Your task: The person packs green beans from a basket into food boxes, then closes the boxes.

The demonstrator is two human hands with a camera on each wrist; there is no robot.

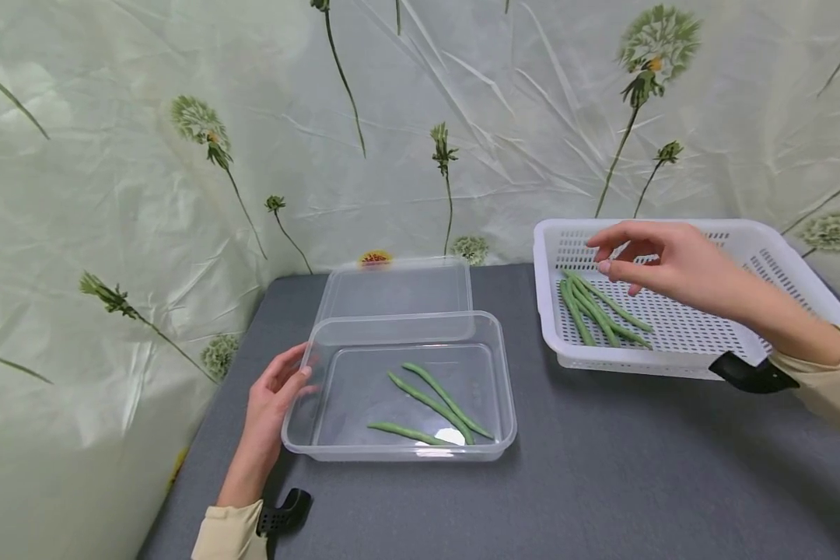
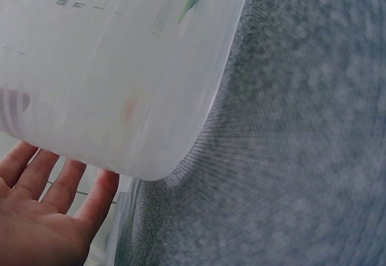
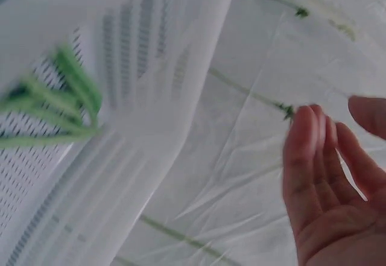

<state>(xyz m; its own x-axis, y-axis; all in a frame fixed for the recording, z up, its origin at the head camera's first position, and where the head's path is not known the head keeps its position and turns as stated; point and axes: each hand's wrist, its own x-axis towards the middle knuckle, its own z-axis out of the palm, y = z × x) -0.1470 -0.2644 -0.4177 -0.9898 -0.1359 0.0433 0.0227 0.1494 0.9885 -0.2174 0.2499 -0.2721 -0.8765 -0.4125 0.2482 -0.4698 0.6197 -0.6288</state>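
Observation:
My left hand [image 1: 269, 404] touches the left side of a clear plastic container [image 1: 399, 455]. In the left wrist view its fingers [image 2: 63, 184] stretch out against the container's wall. Three green beans [image 1: 430, 400] lie on the container floor, towards its front right. Over the white perforated basket [image 1: 714, 365] at the right hovers my right hand [image 1: 672, 260], fingers loosely bent, nothing visible between them. Below and left of that hand, several green beans [image 1: 595, 311] lie bunched in the basket's left part. The right wrist view shows the hand apart from the basket wall [image 3: 163, 115].
A clear flat lid [image 1: 399, 288] lies behind the container, partly overlapped by its back rim. Both stand on a dark grey table [image 1: 532, 482]. A pale sheet printed with dandelions [image 1: 392, 179] hangs behind and along the left. Each wrist wears a black band [image 1: 752, 373].

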